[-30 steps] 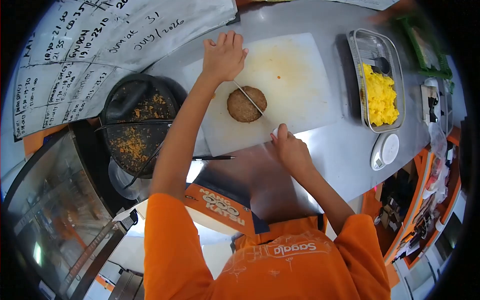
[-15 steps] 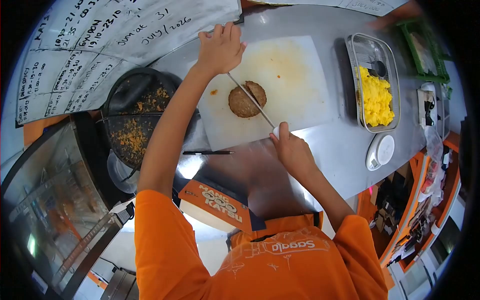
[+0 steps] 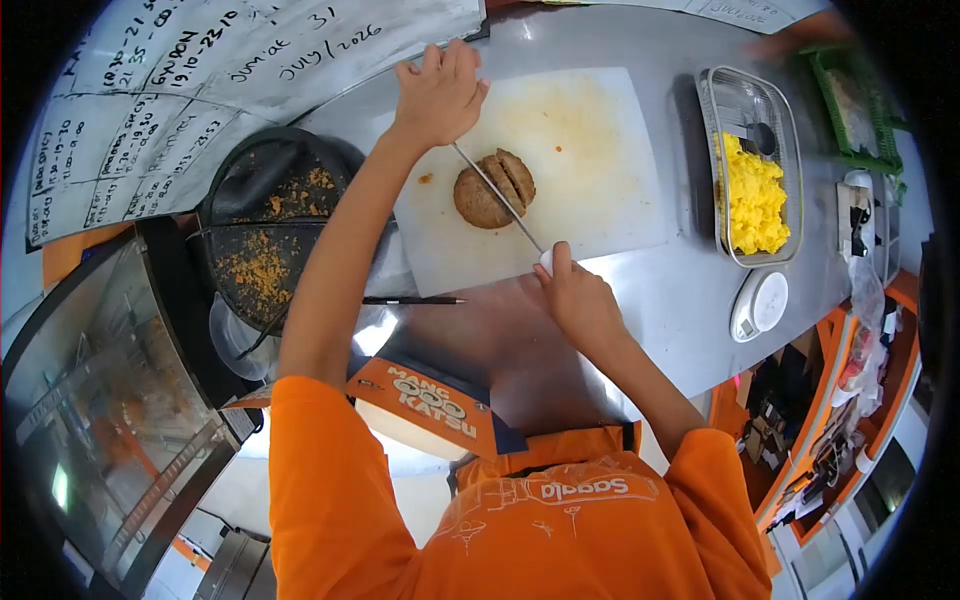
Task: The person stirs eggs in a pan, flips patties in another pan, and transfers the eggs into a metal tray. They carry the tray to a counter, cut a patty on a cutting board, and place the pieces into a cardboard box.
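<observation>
A round brown patty (image 3: 480, 207) lies on a white cutting board (image 3: 600, 200), with slices parted at its upper right side. Across it runs the long thin blade of a knife (image 3: 497, 190). My right hand (image 3: 583, 308) is closed around the knife's white handle at the near edge of the board. Over the far end of the blade is my left hand (image 3: 437, 98), its palm by the tip and its fingers raised apart. The tip is hidden under that hand. Small crumbs dot the board.
At left stands a dark round pan (image 3: 255, 260) with orange crumbs. A black pen (image 3: 415, 300) lies before the board. To the right are a wire basket (image 3: 797, 200) of yellow food, a white scale (image 3: 760, 305) and a green basket (image 3: 850, 105). An orange box (image 3: 425, 400) sits near my body.
The knife has shifted slightly left across the patty. A second cut now shows, where earlier one slice was parted. Both hands moved a little with the knife.
</observation>
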Motion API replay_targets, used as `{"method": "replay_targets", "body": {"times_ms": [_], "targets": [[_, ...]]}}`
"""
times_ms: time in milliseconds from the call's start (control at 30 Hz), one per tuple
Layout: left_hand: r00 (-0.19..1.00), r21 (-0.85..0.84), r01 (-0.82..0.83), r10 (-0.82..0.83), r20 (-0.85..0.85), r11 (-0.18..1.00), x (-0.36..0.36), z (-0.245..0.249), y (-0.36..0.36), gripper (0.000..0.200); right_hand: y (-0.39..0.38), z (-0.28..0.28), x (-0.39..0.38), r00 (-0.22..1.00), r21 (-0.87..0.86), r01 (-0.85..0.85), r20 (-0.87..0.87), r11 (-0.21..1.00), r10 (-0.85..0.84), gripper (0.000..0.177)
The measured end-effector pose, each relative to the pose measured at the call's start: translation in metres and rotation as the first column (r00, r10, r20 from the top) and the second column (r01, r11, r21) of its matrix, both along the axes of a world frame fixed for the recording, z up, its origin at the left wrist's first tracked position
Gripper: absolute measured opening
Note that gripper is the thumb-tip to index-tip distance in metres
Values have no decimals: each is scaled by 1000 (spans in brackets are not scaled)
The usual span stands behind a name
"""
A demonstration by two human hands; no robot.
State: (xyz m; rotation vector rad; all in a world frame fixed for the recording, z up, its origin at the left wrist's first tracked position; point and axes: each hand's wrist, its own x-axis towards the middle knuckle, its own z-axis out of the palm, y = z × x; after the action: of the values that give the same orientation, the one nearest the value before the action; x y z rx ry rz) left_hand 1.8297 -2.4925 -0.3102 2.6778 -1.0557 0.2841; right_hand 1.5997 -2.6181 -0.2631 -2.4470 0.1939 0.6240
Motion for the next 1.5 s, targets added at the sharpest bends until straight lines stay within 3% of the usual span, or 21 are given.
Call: {"method": "replay_targets", "body": {"times_ms": [67, 267, 367, 467, 567, 700, 800, 967, 1067, 1167, 1267, 1367, 1500], "targets": [[1000, 6, 4, -4, 7, 1000, -4, 10, 3, 21, -1, 4, -6, 991, 2, -25, 134, 1000, 25, 25], [999, 75, -13, 15, -34, 997, -9, 5, 13, 21, 3, 0, -8, 991, -1, -46, 122, 999, 45, 25], [998, 58, -16, 20, -60, 998, -13, -3, 17, 20, 7, 0, -6, 995, -32, -59, -83, 998, 56, 25], [997, 64, -17, 22, -78, 998, -14, -3, 19, 20, 9, -5, -4, 994, 0, -66, -86, 998, 66, 26], [997, 58, -29, 33, -70, 998, -16, -21, 21, 19, 14, -17, -7, 992, -89, -81, -109, 993, 71, 26], [1000, 28, -4, 4, 4, 1000, -16, -23, 17, 19, 16, -21, -10, 995, -83, -57, -90, 995, 49, 27], [996, 62, -39, 44, -80, 997, -19, -18, 20, 22, 19, -24, -10, 996, -68, -57, -65, 996, 53, 26], [997, -6, -21, 20, -78, 1000, -12, -26, 22, 21, 19, -15, -3, 994, -103, -65, -89, 993, 55, 24], [996, 49, -23, 27, -87, 999, -19, -21, 24, 22, 17, -41, -19, 997, -99, -59, 45, 993, 63, 23], [1000, 37, 2, -1, -28, 999, -14, -25, 17, 19, 8, -32, -4, 997, -45, -22, -77, 999, 18, 23], [999, 70, 30, -29, -19, 997, -15, -26, -3, 18, 4, -38, -6, 993, 83, 90, -89, 992, -83, 24], [999, 79, 16, -14, -37, 997, -7, -24, 3, 19, 14, -27, -1, 987, -6, 70, -144, 998, -70, 26], [1000, 68, 10, -9, -14, 998, -32, -19, -3, 20, 9, -31, -12, 999, -2, 54, -7, 999, -54, 27]]}}
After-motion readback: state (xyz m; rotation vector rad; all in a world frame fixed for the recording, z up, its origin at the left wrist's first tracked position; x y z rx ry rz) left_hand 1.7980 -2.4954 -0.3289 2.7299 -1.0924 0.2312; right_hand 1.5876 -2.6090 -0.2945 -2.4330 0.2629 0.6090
